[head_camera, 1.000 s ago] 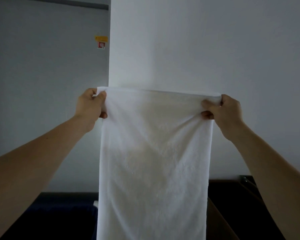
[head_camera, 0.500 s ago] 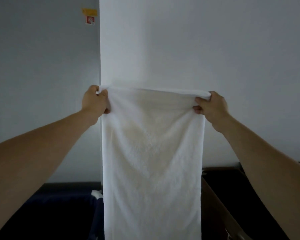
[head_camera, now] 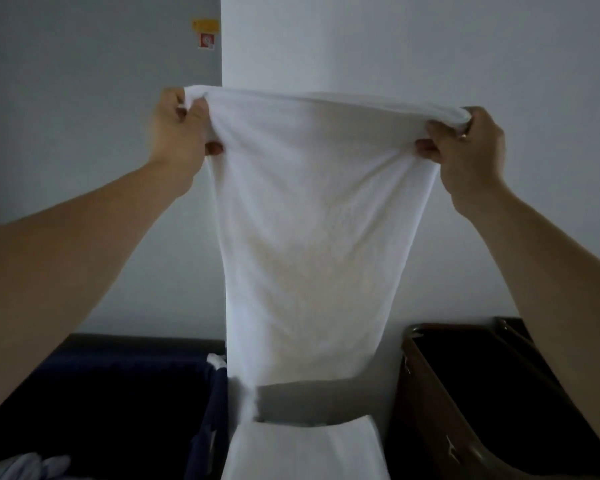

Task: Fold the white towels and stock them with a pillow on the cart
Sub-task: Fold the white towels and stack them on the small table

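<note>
- L hand [head_camera: 179,133] is up at about head height, fingers curled tight round the top left corner of the white towel [head_camera: 312,220], w/ fabric bunched in the fist and the thumb tip poking out below.
- R hand [head_camera: 465,150] does the same on the top right corner: curled fingers pinch a wad of cloth. There's something small on one finger, maybe a ring, can't tell tbh.
- Both arms are stretched fwd and bare, hands well apart, so the top edge is pulled fairly taut between them w/ a slight sag.
- The towel hangs straight down in the air, opened flat, narrowing a bit toward the bottom. Its lower edge is free and touches nothing.
- Right below it lies a folded white towel [head_camera: 305,448], flat, at the bottom middle of the view. A white strip of cloth [head_camera: 245,400] runs up from its left side toward the hanging one, idk which piece it belongs to.
- Left of that is a dark navy bin [head_camera: 118,393], fabric-looking, w/ a bit of pale cloth [head_camera: 25,465] in the bottom left corner.
- On the right is a brown bin [head_camera: 440,410], dark inside.
- Behind everything is a white pillar [head_camera: 395,46], and a grey wall [head_camera: 84,98] to its left w/ a yellow sticker [head_camera: 205,26] and a red one [head_camera: 207,40] just under it.
</note>
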Tool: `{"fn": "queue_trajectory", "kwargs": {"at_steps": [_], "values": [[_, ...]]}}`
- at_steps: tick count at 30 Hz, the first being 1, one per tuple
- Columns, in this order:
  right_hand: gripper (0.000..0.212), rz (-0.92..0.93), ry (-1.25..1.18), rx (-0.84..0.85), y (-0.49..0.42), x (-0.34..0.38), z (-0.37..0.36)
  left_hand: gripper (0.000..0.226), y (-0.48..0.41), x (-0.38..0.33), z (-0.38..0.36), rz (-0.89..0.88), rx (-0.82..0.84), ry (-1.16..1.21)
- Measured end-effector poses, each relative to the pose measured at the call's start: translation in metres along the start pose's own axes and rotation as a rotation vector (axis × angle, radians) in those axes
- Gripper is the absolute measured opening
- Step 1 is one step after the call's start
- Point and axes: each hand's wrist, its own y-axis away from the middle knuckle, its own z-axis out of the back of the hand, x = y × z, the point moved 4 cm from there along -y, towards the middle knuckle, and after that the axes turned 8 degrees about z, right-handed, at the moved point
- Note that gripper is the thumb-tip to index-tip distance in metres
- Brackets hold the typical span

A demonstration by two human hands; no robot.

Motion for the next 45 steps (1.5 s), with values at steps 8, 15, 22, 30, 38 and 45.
{"fn": "queue_trajectory", "kwargs": {"at_steps": [8, 15, 22, 30, 38, 45], "values": [[0.013, -0.147, 0.105, 0.103, 0.118, 0.027, 0.069, 0.012, 0.133, 0.007, 0.074, 0.183, 0.189, 0.014], [0.016, -0.311, 0.261, 0.270, 0.241, 0.058, 0.120, 0.001, 0.260, 0.022, 0.151, 0.403, 0.340, -0.150], [0.008, -0.531, 0.393, 0.450, 0.325, 0.059, 0.142, 0.014, 0.336, 0.061, 0.184, 0.598, 0.507, -0.352], [0.014, -0.611, 0.506, 0.674, 0.345, 0.004, 0.137, 0.020, 0.351, 0.134, 0.175, 0.851, 0.592, -0.314], [0.018, -1.003, 0.327, 0.571, 0.376, -0.189, 0.094, 0.022, 0.337, 0.284, 0.126, 1.084, 0.470, -0.384], [0.021, -1.230, 0.406, 0.574, 0.475, -0.323, 0.083, 0.031, 0.387, 0.410, 0.102, 1.342, 0.330, -0.515]]}}
